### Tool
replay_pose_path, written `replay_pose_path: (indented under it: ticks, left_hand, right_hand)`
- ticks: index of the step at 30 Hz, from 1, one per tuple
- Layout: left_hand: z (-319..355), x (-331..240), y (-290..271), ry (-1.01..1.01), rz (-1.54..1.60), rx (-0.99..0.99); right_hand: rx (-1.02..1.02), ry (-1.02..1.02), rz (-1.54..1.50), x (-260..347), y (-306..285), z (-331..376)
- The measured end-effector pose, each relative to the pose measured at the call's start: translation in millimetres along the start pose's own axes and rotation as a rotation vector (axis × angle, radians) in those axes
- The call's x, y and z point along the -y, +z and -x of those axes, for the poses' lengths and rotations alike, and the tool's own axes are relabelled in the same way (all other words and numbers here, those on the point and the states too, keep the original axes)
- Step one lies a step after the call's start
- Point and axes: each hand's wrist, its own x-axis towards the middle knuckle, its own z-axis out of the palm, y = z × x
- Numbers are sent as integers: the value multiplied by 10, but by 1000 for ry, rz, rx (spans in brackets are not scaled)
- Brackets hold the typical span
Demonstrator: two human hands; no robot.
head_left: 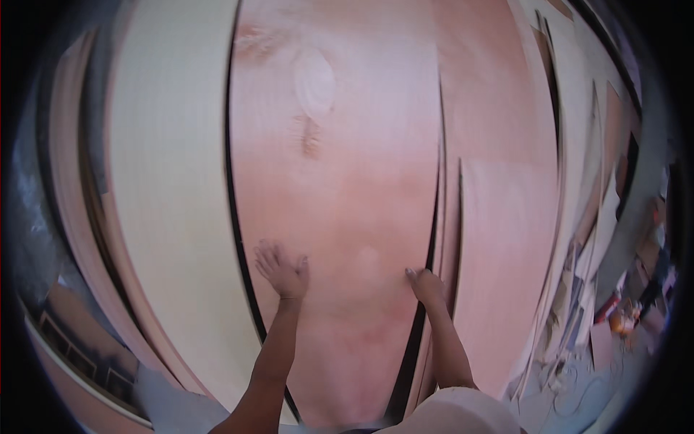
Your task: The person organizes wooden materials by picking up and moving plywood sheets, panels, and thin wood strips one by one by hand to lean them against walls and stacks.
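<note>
A long pinkish-brown wood veneer sheet [347, 195] with darker grain figures near its far end lies in front of me, running away from my body. My left hand [280, 270] rests on it near the left edge, palm down with the fingers spread. At the right edge is my right hand [427, 285], its thumb on top of the sheet and the other fingers curled over the side, mostly hidden. Both hands are slightly blurred. Dark gaps run along both long edges of the sheet.
A pale cream wood sheet [170, 188] lies to the left, with narrow board edges [76, 159] beyond it. Another pinkish sheet [506, 239] is on the right, beside ragged veneer strips [593, 210]. Scraps and colourful clutter [629, 315] cover the floor at far right.
</note>
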Motion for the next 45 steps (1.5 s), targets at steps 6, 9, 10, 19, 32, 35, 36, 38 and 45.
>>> replay_pose_path:
  ticks: [6,9,10,19,32,35,36,38,45]
  left_hand:
    - [-46,-35,254,113,105,-196]
    - [-61,60,364,167,136,-256]
    - [-80,113,362,173,151,-227]
    - [1,123,149,202,72,-283]
    - [1624,-2000,496,-498,1121,797]
    - [1965,-2890,530,-772,1302,1008]
    - [2034,-3000,533,-813,1260,1036]
    - [2242,-3058,571,-887,1196,1029]
    - [3089,-3259,31,-740,655,1060]
  right_hand:
    - [-88,-50,-30,-135,108,96]
    - [-152,-33,-1,-493,271,241]
    - [-92,-42,-71,-545,269,317]
    - [-134,101,-295,-2148,-166,807]
    - [-495,387,-592,-4689,-1323,-939]
    - [-417,330,-641,-4935,-1224,-1097]
    - [-363,301,-593,-4922,-1138,-1120]
    - [-294,250,-603,-5026,-1001,-1152]
    - [-372,50,-631,-5820,-1492,-357]
